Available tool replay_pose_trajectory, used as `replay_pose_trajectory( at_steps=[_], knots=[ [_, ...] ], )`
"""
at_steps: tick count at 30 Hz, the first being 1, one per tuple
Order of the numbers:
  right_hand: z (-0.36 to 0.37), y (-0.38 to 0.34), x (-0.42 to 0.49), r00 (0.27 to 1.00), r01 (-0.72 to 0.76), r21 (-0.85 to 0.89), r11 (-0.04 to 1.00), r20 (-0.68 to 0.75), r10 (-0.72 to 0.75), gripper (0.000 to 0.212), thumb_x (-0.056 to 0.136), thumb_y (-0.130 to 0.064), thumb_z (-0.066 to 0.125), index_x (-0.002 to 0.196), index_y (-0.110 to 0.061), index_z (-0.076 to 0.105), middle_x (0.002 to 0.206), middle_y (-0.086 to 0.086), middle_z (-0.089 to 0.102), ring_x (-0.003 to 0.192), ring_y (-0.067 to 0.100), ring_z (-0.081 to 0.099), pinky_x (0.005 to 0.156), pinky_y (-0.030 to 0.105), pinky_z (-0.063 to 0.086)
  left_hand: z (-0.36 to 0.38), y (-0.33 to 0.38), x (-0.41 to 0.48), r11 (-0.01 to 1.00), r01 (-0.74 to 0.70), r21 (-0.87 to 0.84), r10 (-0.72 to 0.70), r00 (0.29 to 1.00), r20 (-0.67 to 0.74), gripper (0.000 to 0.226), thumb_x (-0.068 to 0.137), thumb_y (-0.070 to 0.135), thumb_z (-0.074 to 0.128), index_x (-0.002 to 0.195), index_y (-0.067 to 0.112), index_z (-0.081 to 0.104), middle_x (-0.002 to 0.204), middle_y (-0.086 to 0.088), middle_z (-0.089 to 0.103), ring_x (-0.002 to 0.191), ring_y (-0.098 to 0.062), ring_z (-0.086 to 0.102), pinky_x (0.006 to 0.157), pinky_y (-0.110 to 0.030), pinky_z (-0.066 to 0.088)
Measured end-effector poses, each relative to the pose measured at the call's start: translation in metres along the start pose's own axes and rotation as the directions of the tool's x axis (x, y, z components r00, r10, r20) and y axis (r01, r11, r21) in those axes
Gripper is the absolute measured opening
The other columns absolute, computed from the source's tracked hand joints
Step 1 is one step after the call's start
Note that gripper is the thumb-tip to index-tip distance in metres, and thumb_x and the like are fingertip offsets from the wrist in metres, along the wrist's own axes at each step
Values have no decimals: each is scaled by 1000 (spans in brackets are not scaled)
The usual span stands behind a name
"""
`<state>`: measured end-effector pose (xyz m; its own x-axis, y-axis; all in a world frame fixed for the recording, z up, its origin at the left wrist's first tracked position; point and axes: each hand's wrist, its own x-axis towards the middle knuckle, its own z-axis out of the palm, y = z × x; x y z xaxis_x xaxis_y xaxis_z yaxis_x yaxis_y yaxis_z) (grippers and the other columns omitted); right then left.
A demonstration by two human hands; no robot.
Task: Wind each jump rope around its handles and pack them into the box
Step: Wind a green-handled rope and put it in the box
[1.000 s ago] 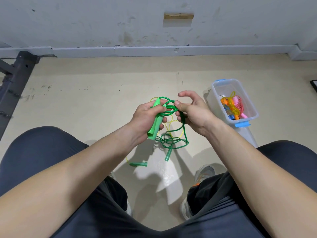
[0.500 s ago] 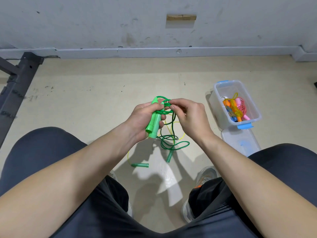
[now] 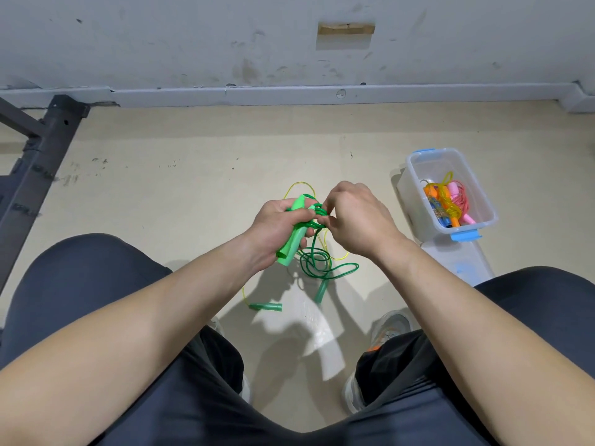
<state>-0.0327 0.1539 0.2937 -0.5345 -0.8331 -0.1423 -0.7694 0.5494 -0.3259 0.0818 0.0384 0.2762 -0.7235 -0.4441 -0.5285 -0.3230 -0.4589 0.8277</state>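
My left hand (image 3: 273,225) grips a bright green jump-rope handle (image 3: 293,243) held upright over the floor. My right hand (image 3: 354,217) pinches the dark green cord (image 3: 317,209) right beside the handle's top. Loose loops of that cord (image 3: 314,263) hang below, and its second green handle (image 3: 322,289) dangles near the floor. A thin yellow rope (image 3: 297,188) with a green handle (image 3: 265,306) lies on the floor underneath. The clear plastic box (image 3: 415,162) with blue clips stands to the right and holds orange, yellow and pink wound ropes (image 3: 447,204).
The box's clear lid (image 3: 460,262) lies on the floor just in front of the box. A dark metal frame (image 3: 35,169) runs along the left side. A grey wall with a skirting (image 3: 289,93) closes off the far side. My knees and shoes fill the bottom.
My right hand has moved up and left over the top of the handle, carrying the cord with it. The hanging loops have shifted slightly. The left hand keeps its grip.
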Motion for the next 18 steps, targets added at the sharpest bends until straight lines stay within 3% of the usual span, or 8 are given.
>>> replay_pose_trajectory(
  at_steps=[4, 7, 9, 13, 16, 18],
  knots=[
    [2, 8, 5, 988, 37, 17, 999, 151, -39, 21, 101, -36, 55, 108, -17, 61, 115, 4, 53, 115, 27, 48, 94, 41, 45, 7, -7, -3, 952, -98, 289, 114, 993, -39, 16, 96, 8, 62, 108, 18, 60, 92, -4, 67, 57, -13, 60, 58, -31, 46],
    [-1, 15, 7, 975, 56, 30, 998, 216, -61, 18, 96, -38, 59, 94, -20, 59, 107, 2, 55, 101, 24, 55, 90, 39, 47, 8, -12, -6, 864, -171, 473, 209, 977, -28, 35, 95, 11, 62, 119, 22, 39, 100, -5, 64, 59, -15, 59, 60, -34, 49],
    [-3, 17, 7, 976, 56, 48, 997, 209, -65, 17, 91, -34, 63, 89, -18, 60, 101, 1, 55, 93, 22, 55, 83, 37, 46, 6, -9, -8, 813, -242, 529, 254, 966, 51, 43, 96, 11, 60, 123, 28, 30, 98, -5, 63, 61, -17, 59, 56, -31, 48],
    [-6, 20, 8, 984, 17, 161, 987, 175, -46, 16, 87, -28, 66, 80, -18, 57, 76, -5, 52, 71, 16, 49, 60, 31, 36, 6, -7, -5, 680, -400, 615, 355, 913, 202, 31, 97, 6, 51, 113, 32, 52, 90, 19, 59, 65, -17, 58, 55, -25, 47],
    [-5, 23, 8, 976, -76, 280, 957, 220, 13, 18, 88, -29, 66, 77, -18, 57, 69, -5, 53, 63, 14, 48, 54, 28, 34, 4, -14, 0, 605, -432, 669, 395, 892, 220, 28, 95, 5, 54, 106, 31, 60, 88, 32, 59, 70, -27, 58, 65, -35, 50],
    [-4, 25, 8, 960, -151, 360, 920, 274, 50, 24, 89, -29, 66, 73, -16, 54, 66, -3, 51, 59, 15, 44, 53, 29, 33, 2, -16, 2, 572, -470, 672, 410, 874, 262, 27, 94, 5, 60, 108, 29, 63, 91, 30, 62, 76, -14, 58, 72, -32, 48]
  ],
)
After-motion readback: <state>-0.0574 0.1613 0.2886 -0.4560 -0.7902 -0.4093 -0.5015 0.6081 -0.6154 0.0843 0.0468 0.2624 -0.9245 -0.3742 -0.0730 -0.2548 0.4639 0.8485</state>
